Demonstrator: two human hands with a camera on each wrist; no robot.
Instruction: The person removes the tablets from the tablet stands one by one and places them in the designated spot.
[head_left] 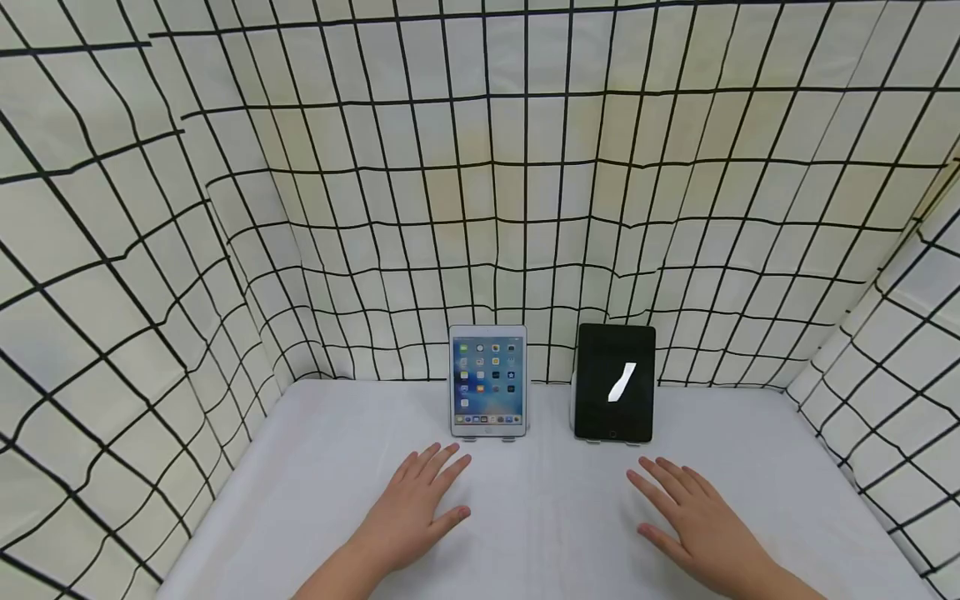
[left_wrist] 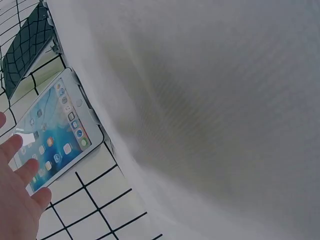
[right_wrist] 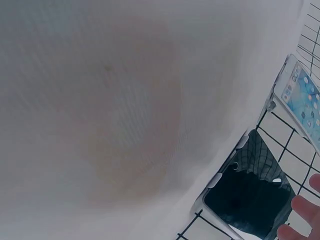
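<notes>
Left hand (head_left: 416, 508) and right hand (head_left: 693, 517) lie flat on the white cloth counter (head_left: 540, 533), fingers spread, holding nothing. Behind them, upright on stands: a lit white tablet (head_left: 488, 381) and a glossy dark tablet (head_left: 615, 382), before the grid-patterned fabric wall (head_left: 480, 183).

Staged recording booth, lab-type setup, not a home or shop. Cream cloth with a black grid (head_left: 480, 167) hangs as backdrop across the top and down both frame edges, enclosing a table under a plain white sheet (head_left: 540, 533). Two tablets on stands, one lit (head_left: 488, 382), one dark (head_left: 615, 383), stand centre frame against the back cloth.
</notes>
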